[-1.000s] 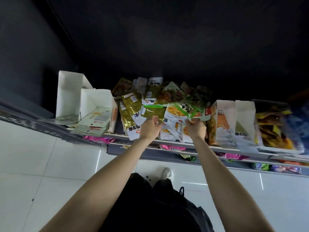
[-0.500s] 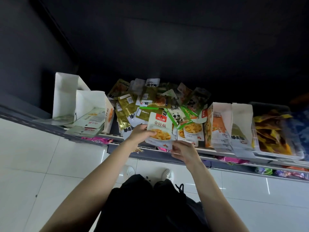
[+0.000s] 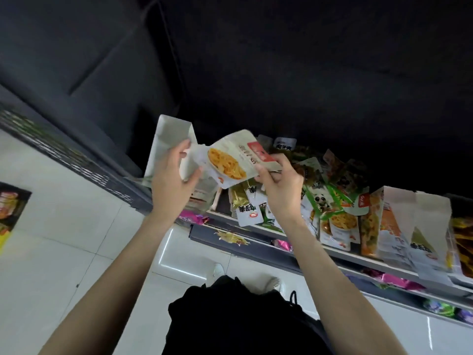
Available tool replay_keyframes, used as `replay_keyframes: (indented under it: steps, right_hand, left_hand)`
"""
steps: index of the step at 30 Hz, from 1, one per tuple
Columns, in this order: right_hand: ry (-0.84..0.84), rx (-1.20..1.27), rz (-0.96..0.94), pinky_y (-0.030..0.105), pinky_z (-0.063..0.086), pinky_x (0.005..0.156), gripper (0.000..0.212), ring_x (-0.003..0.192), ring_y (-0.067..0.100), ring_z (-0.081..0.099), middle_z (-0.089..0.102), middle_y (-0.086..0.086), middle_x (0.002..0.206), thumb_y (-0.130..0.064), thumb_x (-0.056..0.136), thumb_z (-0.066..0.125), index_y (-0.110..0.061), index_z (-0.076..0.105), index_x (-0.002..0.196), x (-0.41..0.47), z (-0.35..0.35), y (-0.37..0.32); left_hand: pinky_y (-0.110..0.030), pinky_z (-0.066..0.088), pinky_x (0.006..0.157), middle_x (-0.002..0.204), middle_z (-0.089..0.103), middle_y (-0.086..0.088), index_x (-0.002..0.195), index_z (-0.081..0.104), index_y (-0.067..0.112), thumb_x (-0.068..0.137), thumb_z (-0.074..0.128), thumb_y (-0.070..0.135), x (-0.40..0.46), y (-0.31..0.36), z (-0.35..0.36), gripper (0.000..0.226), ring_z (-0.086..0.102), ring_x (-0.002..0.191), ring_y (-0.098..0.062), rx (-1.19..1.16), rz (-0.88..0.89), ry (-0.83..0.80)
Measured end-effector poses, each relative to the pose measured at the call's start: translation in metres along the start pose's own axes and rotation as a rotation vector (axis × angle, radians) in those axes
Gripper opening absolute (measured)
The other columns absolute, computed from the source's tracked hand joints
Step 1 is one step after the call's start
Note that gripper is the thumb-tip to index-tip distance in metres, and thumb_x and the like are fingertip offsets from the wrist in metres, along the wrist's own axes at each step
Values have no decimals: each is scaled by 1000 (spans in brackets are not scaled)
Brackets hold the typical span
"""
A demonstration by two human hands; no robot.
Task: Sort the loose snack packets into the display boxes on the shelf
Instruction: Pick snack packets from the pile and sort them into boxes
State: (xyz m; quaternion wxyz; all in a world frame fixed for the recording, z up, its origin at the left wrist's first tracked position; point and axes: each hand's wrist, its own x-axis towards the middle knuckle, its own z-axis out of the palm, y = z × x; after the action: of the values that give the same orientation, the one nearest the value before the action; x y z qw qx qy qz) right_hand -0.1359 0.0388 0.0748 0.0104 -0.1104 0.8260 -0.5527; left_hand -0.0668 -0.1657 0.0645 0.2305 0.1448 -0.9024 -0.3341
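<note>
Packet (image 3: 231, 160) with the noodle picture is held up in front of the shelf (image 3: 340, 252), the right hand (image 3: 280, 185) pinching its red-label end and the left hand (image 3: 170, 185) clamped on the other end. Best to keep it flat and slide it upright into the white display box (image 3: 171, 134) just behind. One packet is held; two white boxes (image 3: 414, 226) stand further right, past a loose pile too jumbled to count.
</note>
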Motion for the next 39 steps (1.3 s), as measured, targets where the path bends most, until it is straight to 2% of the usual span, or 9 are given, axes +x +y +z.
replay_keyframes:
  steps: [2, 5, 8, 13, 17, 22, 28, 33, 39]
  right_hand:
    - [29, 21, 1, 30, 58, 60, 13, 69, 10, 70, 68, -7, 83, -18, 93, 61, -16, 56, 104, 11, 26, -5]
    - [61, -86, -12, 42, 57, 56, 17, 61, 20, 68, 71, 6, 75, -17, 93, 59, -11, 57, 110, 22, 61, 0]
    - [56, -283, -130, 30, 46, 44, 14, 51, 22, 60, 66, 9, 66, -12, 92, 59, -9, 60, 105, 23, 89, 5]
    - [-80, -593, -497, 23, 44, 39, 20, 50, 19, 61, 67, 2, 69, 6, 71, 70, -9, 66, 84, 16, 121, 17]
    - [-223, -846, -624, 29, 55, 71, 31, 83, 21, 68, 72, 1, 85, -3, 54, 81, -14, 74, 83, 7, 132, 36]
    - [-382, -798, -642, 45, 47, 95, 33, 120, 33, 53, 62, 12, 122, -15, 76, 76, -11, 70, 108, -2, 101, 50]
    - [-177, -542, -341, 33, 55, 81, 22, 99, 22, 64, 68, 5, 109, -1, 88, 60, -10, 70, 104, -38, 14, 75]
    - [155, -625, 148, 24, 47, 51, 19, 64, 25, 68, 73, 7, 79, 1, 84, 61, -12, 72, 93, -72, -54, 120]
    - [87, -862, 489, 43, 52, 84, 38, 106, 35, 59, 63, 17, 115, -30, 88, 65, -6, 59, 117, -68, -99, 156]
  left_hand:
    - [-26, 45, 84, 116, 58, 0, 123, 52, 13, 84, 70, 19, 0, -22, -12, 43, 54, 103, -9, 35, -91, 28]
    - [-35, 51, 80, 104, 67, -1, 108, 65, 12, 85, 67, 22, -7, -49, -21, 26, 63, 95, -21, 172, 74, -197]
    - [-34, 49, 86, 102, 71, 2, 105, 69, 18, 85, 46, 51, -17, -61, -18, 44, 66, 92, -18, 279, 200, -460]
    - [-34, 49, 87, 90, 73, 0, 97, 73, 20, 84, 42, 49, -24, -72, -3, 45, 68, 83, -21, 456, 270, -502]
    - [-31, 49, 81, 83, 73, 2, 92, 73, 20, 83, 42, 44, -28, -76, -1, 40, 68, 75, -20, 454, 300, -428]
    - [-32, 52, 70, 72, 70, 1, 84, 72, 17, 82, 43, 43, -33, -65, -1, 39, 66, 67, -23, 456, 243, -353]
    - [-16, 38, 50, 64, 60, 12, 81, 62, 20, 87, 52, 33, -46, -6, 11, 17, 53, 56, -4, 170, 290, -221]
    - [-25, 52, 55, 77, 64, 12, 94, 62, 20, 89, 54, 26, -63, 35, 75, 12, 59, 70, -2, -82, 305, -422]
    - [-32, 42, 97, 128, 55, -1, 130, 48, 16, 94, 49, 34, -66, 65, 176, 40, 48, 118, -18, 172, 253, -749]
